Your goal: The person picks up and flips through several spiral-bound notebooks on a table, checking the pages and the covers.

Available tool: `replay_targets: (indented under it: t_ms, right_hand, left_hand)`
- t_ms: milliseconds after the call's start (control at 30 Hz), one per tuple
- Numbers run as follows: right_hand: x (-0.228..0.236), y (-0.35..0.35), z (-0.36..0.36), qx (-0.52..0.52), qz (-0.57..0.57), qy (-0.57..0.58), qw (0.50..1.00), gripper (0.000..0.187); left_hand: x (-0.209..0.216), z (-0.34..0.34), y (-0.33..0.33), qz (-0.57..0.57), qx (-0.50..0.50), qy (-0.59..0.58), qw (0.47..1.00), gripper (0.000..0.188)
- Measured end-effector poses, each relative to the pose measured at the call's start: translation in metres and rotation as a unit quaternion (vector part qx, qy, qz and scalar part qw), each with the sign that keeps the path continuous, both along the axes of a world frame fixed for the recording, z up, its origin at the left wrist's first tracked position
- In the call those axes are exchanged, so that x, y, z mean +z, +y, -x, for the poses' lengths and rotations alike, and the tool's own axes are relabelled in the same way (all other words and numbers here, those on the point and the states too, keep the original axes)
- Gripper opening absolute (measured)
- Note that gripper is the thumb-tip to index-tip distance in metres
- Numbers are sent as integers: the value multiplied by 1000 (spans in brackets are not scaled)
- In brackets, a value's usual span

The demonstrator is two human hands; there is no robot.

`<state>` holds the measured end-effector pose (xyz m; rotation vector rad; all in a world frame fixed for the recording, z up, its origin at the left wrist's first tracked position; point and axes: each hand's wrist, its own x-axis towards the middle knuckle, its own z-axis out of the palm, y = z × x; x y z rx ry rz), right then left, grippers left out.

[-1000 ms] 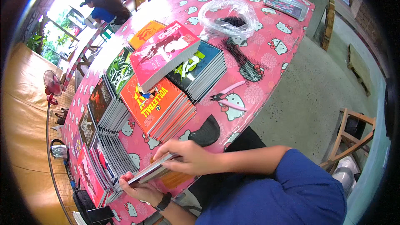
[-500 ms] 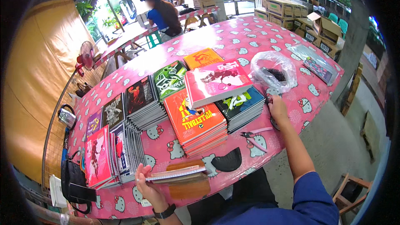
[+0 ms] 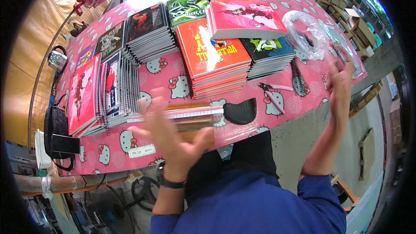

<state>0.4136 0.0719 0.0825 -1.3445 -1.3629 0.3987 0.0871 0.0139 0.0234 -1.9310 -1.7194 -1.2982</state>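
Clock face centred on the booklet, twelve toward the far side of the table.

Booklet: seen edge-on near the close edge of the table, white gridded edge showing, over a brown board. Bound or loose: cannot tell.

Left hand: between seven and eight, raised, fingers splayed, motion-blurred. Grip released, palm bare. It overlaps the booklet's left end; contact cannot be told. Black watch on the wrist.

Right hand: between two and three, lifted near the table's right edge, fingers upward. Fingertips blurred; cannot tell whether they pinch anything thin.

Surroundings: black curved block at three, just beside the board. Pink-handled cutters and dark coils between two and three, the coils farther out. Orange-red notebook stack between twelve and one. Clear plastic bag at two. Grey-coiled notebooks between nine and ten. White label strip at eight.
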Motion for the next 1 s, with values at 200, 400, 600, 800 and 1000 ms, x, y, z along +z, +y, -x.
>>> replay_targets:
  t_ms: [200, 400, 600, 800, 1000]
  right_hand:
    - [-30, -27, 91, 308, 176, 13, 935, 32]
    - [-43, -14, 110, 367, 93, -11, 925, 24]
    - [-40, -1, 109, 345, 51, -92, 933, 20]
    - [-41, 3, 108, 350, 24, -97, 931, 21]
    - [-33, 5, 111, 385, 17, -117, 915, 20]
  left_hand:
    - [2, -24, 18, 134, -47, 82, 986, 50]
    - [-11, -34, 29, 50, -42, 72, 995, 29]
    - [-10, -39, 27, 54, -49, 69, 995, 36]
    - [-12, -40, 29, 47, -42, 69, 996, 43]
    - [-15, -40, 27, 39, -39, 69, 996, 46]
